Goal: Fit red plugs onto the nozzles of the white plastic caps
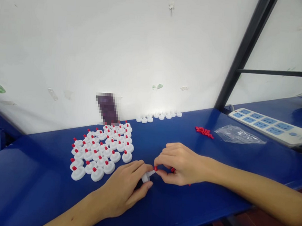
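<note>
Pinching red cap [155, 168] at tip of white nozzle [146, 176], right hand [182, 163] meets left hand [125, 187], fingers gripping nozzle's base, over blue table [180, 208]; crooked alignment or loosened pinch could send cap rolling away.

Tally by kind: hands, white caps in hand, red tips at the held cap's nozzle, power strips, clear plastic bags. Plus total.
Hands, left hand and right hand: 2
White cap in hand: 1
Red tip at its nozzle: 1
Power strip: 1
Clear plastic bag: 1
Total: 6
</note>
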`<move>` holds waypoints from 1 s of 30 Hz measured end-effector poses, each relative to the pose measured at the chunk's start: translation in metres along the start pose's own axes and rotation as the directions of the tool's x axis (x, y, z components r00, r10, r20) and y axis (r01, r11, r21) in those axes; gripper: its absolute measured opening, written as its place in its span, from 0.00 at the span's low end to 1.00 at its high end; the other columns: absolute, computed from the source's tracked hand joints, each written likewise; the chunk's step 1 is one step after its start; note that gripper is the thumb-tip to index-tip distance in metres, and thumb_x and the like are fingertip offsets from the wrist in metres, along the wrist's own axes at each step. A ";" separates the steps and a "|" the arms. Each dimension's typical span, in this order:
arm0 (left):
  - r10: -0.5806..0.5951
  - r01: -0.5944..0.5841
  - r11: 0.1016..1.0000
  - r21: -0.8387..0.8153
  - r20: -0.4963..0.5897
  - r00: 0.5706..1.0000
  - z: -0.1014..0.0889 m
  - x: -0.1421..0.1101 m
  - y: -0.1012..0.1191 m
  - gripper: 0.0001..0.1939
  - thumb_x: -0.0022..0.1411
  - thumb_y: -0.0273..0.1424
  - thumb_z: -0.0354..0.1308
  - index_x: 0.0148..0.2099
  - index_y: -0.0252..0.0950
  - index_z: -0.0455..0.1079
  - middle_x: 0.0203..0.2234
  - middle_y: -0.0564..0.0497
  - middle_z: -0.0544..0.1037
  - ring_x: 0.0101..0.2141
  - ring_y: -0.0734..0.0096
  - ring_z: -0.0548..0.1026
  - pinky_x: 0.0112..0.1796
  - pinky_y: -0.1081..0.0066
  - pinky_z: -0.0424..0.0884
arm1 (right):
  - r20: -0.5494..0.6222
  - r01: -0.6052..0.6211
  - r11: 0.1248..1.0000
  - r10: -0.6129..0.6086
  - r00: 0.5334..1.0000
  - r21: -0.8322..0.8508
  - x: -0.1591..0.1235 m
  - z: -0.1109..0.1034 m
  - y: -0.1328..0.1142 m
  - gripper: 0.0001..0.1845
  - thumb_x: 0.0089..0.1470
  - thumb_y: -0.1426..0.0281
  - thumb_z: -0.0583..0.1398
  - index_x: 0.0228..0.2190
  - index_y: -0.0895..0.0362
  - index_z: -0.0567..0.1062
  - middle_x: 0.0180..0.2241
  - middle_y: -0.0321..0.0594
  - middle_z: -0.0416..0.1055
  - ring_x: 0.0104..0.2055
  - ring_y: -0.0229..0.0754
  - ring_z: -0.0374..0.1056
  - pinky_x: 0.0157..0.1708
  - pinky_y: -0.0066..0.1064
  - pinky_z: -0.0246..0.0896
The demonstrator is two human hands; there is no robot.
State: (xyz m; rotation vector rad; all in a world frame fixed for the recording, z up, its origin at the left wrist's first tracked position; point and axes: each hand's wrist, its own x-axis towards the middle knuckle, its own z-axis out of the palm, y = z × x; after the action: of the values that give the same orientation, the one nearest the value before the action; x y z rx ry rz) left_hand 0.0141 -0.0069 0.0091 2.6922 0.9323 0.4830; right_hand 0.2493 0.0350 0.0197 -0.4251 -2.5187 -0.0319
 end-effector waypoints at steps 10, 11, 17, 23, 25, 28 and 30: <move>-0.007 0.007 1.000 0.001 0.010 1.000 -0.003 -0.001 0.002 0.10 0.72 0.30 0.48 0.54 0.40 0.61 0.38 0.51 0.73 0.36 0.65 0.73 0.36 0.68 0.67 | -0.041 0.008 1.000 -0.008 0.999 -0.003 -0.001 0.003 0.001 0.03 0.53 0.72 0.59 0.32 0.57 0.73 0.21 0.31 0.69 0.21 0.35 0.58 0.28 0.30 0.53; -0.008 0.008 1.000 -0.001 0.008 1.000 -0.003 -0.001 0.002 0.10 0.72 0.30 0.47 0.54 0.40 0.61 0.38 0.51 0.73 0.37 0.65 0.73 0.36 0.68 0.67 | -0.041 0.006 1.000 -0.006 0.999 -0.005 -0.001 0.003 0.001 0.03 0.53 0.72 0.59 0.32 0.57 0.73 0.21 0.31 0.69 0.21 0.35 0.58 0.28 0.30 0.53; -0.015 0.015 1.000 -0.015 0.017 1.000 -0.003 -0.001 0.002 0.10 0.73 0.30 0.47 0.54 0.41 0.60 0.39 0.51 0.73 0.37 0.64 0.73 0.36 0.68 0.66 | -0.027 -0.001 1.000 0.001 1.000 0.008 -0.001 0.002 0.000 0.03 0.53 0.72 0.59 0.32 0.57 0.73 0.20 0.31 0.68 0.21 0.35 0.58 0.28 0.30 0.53; -0.021 0.021 0.999 -0.031 0.021 1.000 -0.002 -0.001 0.001 0.09 0.74 0.32 0.44 0.54 0.42 0.59 0.39 0.52 0.72 0.38 0.65 0.72 0.38 0.67 0.66 | -0.039 -0.013 1.000 0.013 0.999 -0.005 0.000 0.001 0.001 0.03 0.53 0.72 0.59 0.32 0.57 0.74 0.20 0.31 0.67 0.22 0.35 0.58 0.28 0.29 0.52; -0.018 0.019 0.999 -0.040 0.024 1.000 -0.002 -0.001 0.001 0.09 0.75 0.32 0.43 0.54 0.42 0.59 0.40 0.52 0.72 0.38 0.65 0.72 0.39 0.67 0.66 | -0.037 -0.013 1.000 0.013 0.999 0.000 0.000 0.001 0.001 0.03 0.53 0.73 0.59 0.31 0.57 0.74 0.20 0.31 0.66 0.21 0.35 0.57 0.28 0.29 0.52; -0.012 0.014 0.999 -0.043 0.035 0.999 -0.002 -0.002 0.000 0.10 0.76 0.33 0.41 0.55 0.43 0.59 0.41 0.51 0.73 0.39 0.64 0.72 0.41 0.66 0.66 | -0.023 -0.004 1.000 0.004 1.000 0.026 0.001 0.000 0.001 0.03 0.53 0.73 0.59 0.31 0.57 0.73 0.20 0.30 0.67 0.22 0.35 0.58 0.28 0.29 0.53; -0.012 0.014 0.999 -0.041 0.041 0.999 -0.001 -0.003 -0.001 0.10 0.76 0.33 0.40 0.55 0.43 0.58 0.42 0.51 0.73 0.40 0.63 0.72 0.41 0.65 0.66 | -0.021 0.003 0.999 -0.002 1.000 0.039 0.001 0.000 0.001 0.03 0.53 0.73 0.59 0.31 0.58 0.73 0.20 0.30 0.67 0.22 0.34 0.58 0.28 0.29 0.53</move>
State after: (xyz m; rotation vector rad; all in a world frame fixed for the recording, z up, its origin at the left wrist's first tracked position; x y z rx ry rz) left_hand 0.0108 -0.0080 0.0094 2.6468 0.9182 0.4377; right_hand 0.2489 0.0361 0.0198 -0.4042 -2.4951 0.0114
